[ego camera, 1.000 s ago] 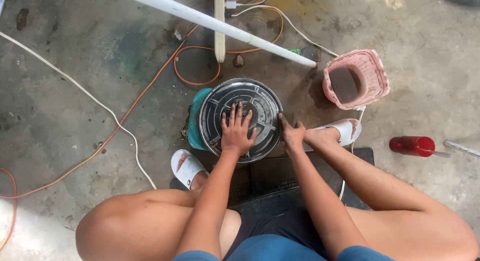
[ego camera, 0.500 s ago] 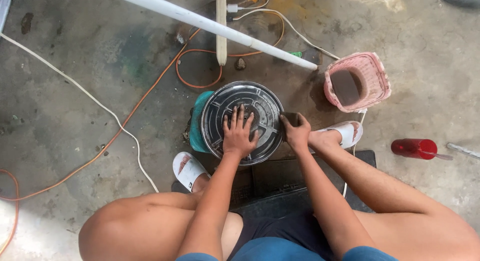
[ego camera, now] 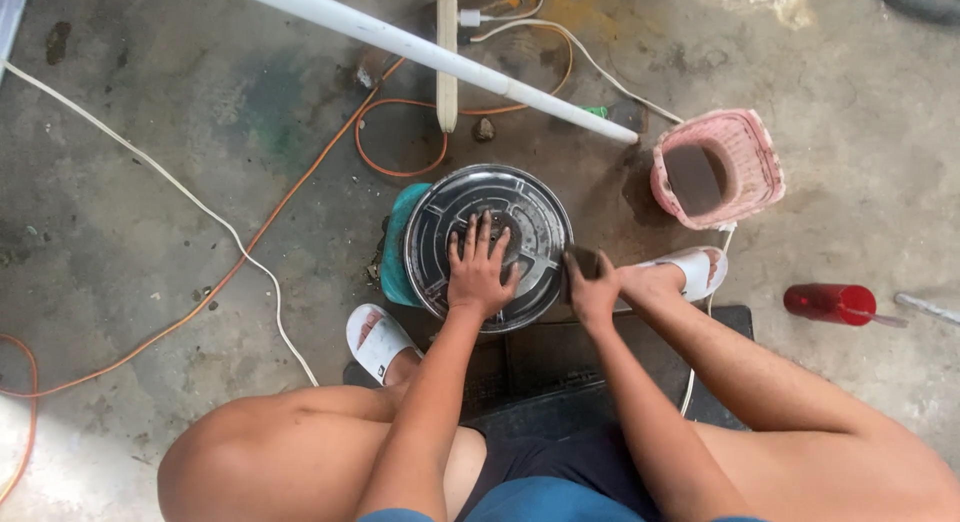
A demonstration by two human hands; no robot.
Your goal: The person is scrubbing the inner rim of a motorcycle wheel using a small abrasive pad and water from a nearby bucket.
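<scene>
A round dark metal disc [ego camera: 520, 207] with raised ribs lies on a teal stand [ego camera: 395, 252] on the concrete floor between my feet. My left hand [ego camera: 478, 267] presses flat on the disc, fingers spread. My right hand [ego camera: 592, 285] is at the disc's right rim, closed around a small dark block [ego camera: 583, 262] that touches the edge.
A white pipe [ego camera: 430, 54] runs diagonally behind the disc. Orange cable [ego camera: 250, 252] and white cable [ego camera: 180, 187] cross the floor at left. A pink basket [ego camera: 745, 147] holding a dark block sits at right, with a red-handled tool [ego camera: 830, 304] beyond my right foot.
My right hand with the dark block has stayed at the disc's right rim, shifting slightly. My left hand stays flat on the disc.
</scene>
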